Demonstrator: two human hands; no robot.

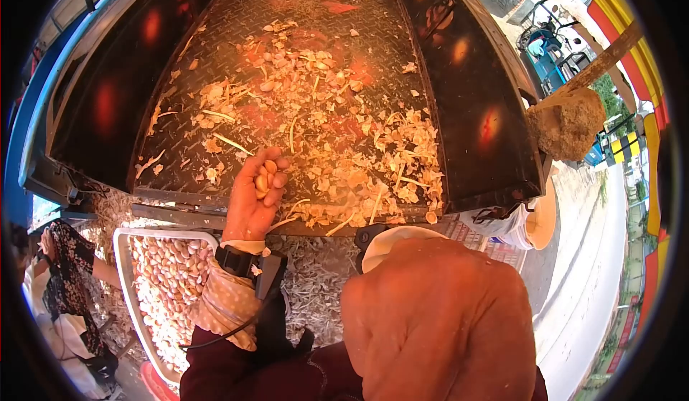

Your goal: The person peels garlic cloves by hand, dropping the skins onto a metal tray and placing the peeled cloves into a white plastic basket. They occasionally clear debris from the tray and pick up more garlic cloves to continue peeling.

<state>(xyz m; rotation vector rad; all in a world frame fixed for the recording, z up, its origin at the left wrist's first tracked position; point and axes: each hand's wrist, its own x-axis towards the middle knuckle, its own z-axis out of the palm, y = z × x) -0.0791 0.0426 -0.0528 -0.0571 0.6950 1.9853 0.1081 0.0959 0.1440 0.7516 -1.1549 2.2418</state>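
My left hand (pixel 257 189) is raised over the near edge of a dark ribbed metal bed (pixel 179 78). Its fingers are curled around a few peeled garlic cloves (pixel 267 178). A black strap and a small device sit on that wrist, above a dotted sleeve. Loose garlic cloves and papery peels (pixel 337 128) lie scattered across the bed ahead of the hand. My right forearm (pixel 438 315) fills the lower right in an orange-lit sleeve with a pale cuff (pixel 395 239). The right hand itself is hidden past that cuff.
A white-rimmed tray (pixel 122 272) full of cloves sits at the lower left, with peel litter around it. Another person in a floral sleeve (pixel 68 257) is at the far left. The bed's raised dark sides flank the pile. A road (pixel 588 272) runs along the right.
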